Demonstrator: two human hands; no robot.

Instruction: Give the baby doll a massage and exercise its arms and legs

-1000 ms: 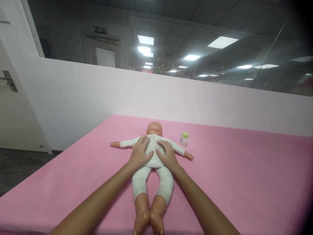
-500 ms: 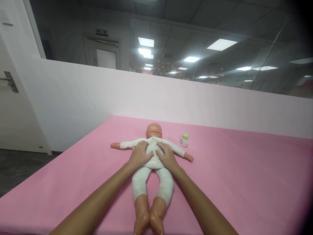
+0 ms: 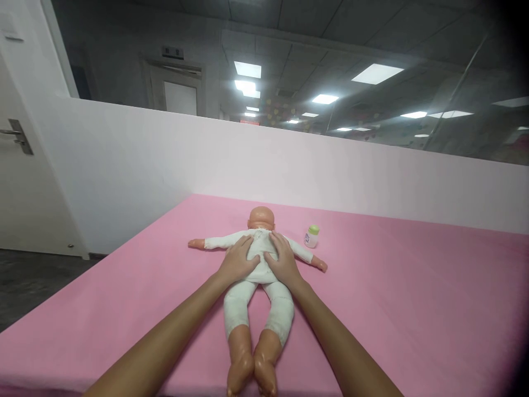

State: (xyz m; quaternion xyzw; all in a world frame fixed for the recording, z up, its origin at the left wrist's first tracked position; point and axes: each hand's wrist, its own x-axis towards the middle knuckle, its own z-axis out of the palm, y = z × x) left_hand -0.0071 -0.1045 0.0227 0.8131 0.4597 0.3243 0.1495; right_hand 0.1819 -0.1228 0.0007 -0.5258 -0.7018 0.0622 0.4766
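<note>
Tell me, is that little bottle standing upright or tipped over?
Upright: the small bottle stands on the pink mat with its green cap on top, beside the doll.

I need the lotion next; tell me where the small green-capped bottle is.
The bottle stands upright on the pink sheet, right of the doll's head, just beyond its outstretched arm.

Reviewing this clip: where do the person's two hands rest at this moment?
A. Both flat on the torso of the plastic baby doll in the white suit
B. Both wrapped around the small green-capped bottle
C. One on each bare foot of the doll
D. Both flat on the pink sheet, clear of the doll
A: the left hand and the right hand lie side by side on the white-suited plastic baby doll, while the small green-capped bottle stands untouched beside it.
</note>
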